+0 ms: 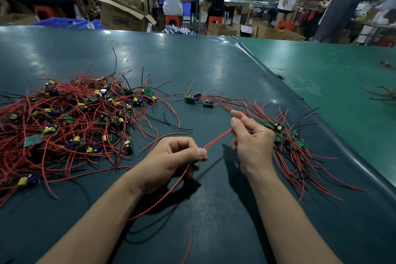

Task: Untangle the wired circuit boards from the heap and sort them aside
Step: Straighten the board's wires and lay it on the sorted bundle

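— Surface first?

— Dark green mat (214, 75) under both hands, shiny in patches; past the right hand its edge laps onto a lighter green table (334, 75). Beyond the far edge is a workshop: workers on red stools at long benches, open cartons, a blue crate.

— Hands?

— Left hand (171, 163) is curled, thumb and fingers pinching one small green circuit board (196, 163). Right hand (250, 137) is closed around the red wires (216, 140) that run from that board, stretched taut between the two hands.

— Counts?

— One tangled heap (70, 120) of boards and red and black wires, well to the left of the left hand; too knotted to count. One sorted pile (287, 137) just right of the right hand, wires fanned toward the person. Two or three loose boards (199, 99) lie beyond the hands, between heap and pile.
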`<state>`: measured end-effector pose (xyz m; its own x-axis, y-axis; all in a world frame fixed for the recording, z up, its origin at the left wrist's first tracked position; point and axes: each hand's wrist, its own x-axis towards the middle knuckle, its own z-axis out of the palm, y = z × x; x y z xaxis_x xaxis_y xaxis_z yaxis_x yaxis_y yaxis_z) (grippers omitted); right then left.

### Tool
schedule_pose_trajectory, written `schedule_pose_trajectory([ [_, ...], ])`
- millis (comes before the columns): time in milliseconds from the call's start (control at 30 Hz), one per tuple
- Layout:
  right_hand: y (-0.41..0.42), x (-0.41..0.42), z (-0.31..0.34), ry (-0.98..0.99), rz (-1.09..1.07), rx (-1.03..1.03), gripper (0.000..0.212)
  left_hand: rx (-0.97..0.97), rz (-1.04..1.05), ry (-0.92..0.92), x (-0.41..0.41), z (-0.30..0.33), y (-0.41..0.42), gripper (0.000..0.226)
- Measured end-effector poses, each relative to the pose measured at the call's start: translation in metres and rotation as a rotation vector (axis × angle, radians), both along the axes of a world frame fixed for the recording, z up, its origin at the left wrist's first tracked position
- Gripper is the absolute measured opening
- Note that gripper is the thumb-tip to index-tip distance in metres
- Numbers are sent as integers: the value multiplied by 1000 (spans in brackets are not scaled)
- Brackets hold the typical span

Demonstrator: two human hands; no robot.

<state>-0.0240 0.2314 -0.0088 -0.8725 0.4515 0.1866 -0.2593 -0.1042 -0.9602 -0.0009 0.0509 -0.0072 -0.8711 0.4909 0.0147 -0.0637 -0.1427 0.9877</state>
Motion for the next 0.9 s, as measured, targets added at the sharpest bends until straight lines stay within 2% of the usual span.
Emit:
schedule_pose_trajectory([
  [100,-1,3,4,-137,184,-119,4,53,123,18,0,0,2,15],
  [167,-2,9,7,-325,432,-117,34,78,223,34,-2,-1,3,23],
  [200,-4,12,7,-388,565,-63,40,67,254,49,-3,-1,3,24],
  [267,-10,21,8,-398,812,77,29,26,266,74,-4,-2,4,24],
  [333,-15,26,7,-333,905,190,18,-9,237,88,-3,-3,4,28],
  [600,-14,28,11,-286,867,276,19,-147,142,140,-2,1,-4,41],
  [733,-10,23,11,-202,650,241,21,-138,87,120,-7,5,-14,41],
  [900,-10,19,9,-79,462,275,16,-24,60,38,-14,10,-36,29],
])
